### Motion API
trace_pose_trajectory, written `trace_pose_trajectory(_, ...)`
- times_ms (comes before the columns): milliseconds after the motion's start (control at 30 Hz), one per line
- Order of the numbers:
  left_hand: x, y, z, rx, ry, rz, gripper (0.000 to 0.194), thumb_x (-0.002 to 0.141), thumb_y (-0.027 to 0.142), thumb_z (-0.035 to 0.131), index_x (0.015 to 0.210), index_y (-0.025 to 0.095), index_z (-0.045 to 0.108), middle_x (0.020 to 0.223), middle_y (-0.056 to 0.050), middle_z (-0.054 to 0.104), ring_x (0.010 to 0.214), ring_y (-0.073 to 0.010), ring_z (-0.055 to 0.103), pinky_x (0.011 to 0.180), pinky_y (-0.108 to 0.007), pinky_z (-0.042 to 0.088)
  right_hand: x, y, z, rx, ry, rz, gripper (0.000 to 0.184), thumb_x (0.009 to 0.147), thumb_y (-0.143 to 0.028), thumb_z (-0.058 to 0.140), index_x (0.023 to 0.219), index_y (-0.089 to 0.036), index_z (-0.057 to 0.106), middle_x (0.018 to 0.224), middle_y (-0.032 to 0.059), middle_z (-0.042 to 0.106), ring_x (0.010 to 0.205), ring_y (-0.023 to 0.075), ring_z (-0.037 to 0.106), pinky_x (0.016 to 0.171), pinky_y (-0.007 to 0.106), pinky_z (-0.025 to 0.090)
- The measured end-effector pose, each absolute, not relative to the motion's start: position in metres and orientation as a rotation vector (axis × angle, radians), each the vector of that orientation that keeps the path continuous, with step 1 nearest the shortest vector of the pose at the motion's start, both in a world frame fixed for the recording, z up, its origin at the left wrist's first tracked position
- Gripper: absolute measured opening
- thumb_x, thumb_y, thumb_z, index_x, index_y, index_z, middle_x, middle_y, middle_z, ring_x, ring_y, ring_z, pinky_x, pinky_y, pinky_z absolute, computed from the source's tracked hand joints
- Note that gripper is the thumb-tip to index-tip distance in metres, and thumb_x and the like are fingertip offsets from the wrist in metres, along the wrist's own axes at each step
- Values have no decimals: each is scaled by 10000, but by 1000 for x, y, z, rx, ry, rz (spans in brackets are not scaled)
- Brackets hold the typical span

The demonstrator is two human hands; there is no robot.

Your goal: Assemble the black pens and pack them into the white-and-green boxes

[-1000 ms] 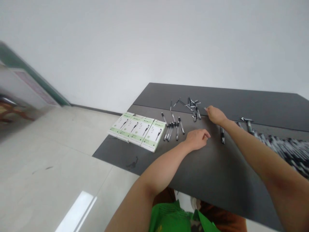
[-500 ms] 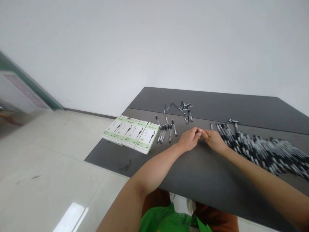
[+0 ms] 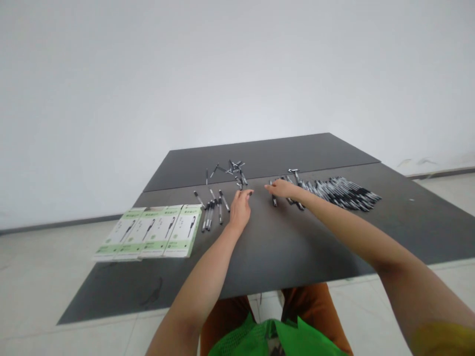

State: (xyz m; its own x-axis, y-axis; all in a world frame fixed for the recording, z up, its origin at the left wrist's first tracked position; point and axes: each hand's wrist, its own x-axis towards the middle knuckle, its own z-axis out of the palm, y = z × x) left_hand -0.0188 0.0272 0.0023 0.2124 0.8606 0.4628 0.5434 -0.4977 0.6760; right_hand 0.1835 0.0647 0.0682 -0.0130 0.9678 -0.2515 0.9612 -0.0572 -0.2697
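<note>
My left hand [image 3: 241, 206] lies on the dark table [image 3: 304, 247] with its fingers drawn together; a small dark thing shows at the fingertips, too small to name. It is just right of a short row of pens [image 3: 213, 205]. My right hand [image 3: 284, 189] sits a hand's width to the right, fingers pressed together and pointing left. It is at the left end of a big pile of black-and-white pens [image 3: 337, 193], and one pen [image 3: 273, 199] lies right under it. What the right fingers hold is hidden.
Several white-and-green boxes [image 3: 152, 230] lie side by side near the table's left front corner. A small heap of dark pen parts [image 3: 235, 169] sits beyond my hands by the table's seam. A white wall stands behind, and pale floor surrounds the table.
My hands, which touched fingertip to fingertip half a second ago, have drawn apart. The view has swung right, so the table now shows square on.
</note>
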Motion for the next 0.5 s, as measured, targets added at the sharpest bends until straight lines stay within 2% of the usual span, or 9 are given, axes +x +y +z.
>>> trace_pose_trajectory(133,-17,27,2,2082,1380,1217,262,939,129,396,1087,185,604,1098,-78,629,1079,-196,595,990,-341,455,233,84,74,-2358,-1938,515,523,976,-455,370,1017,-84,736,982,163,727,913,233,681,723,254,463)
trace_pose_trajectory(333,-22,35,-5,1782,1513,1298,187,967,226,379,1025,175,550,1058,-84,653,1004,-193,619,933,-348,468,308,114,87,-2496,-1693,533,542,1011,-406,277,1229,-79,650,955,147,727,715,158,667,639,248,475)
trace_pose_trajectory(500,-20,35,-1,1789,1618,1143,219,980,216,336,979,179,552,997,-76,677,977,-201,630,899,-349,461,340,142,79,-2524,-1722,515,542,991,-432,347,1222,-41,642,883,162,722,636,167,644,619,282,486)
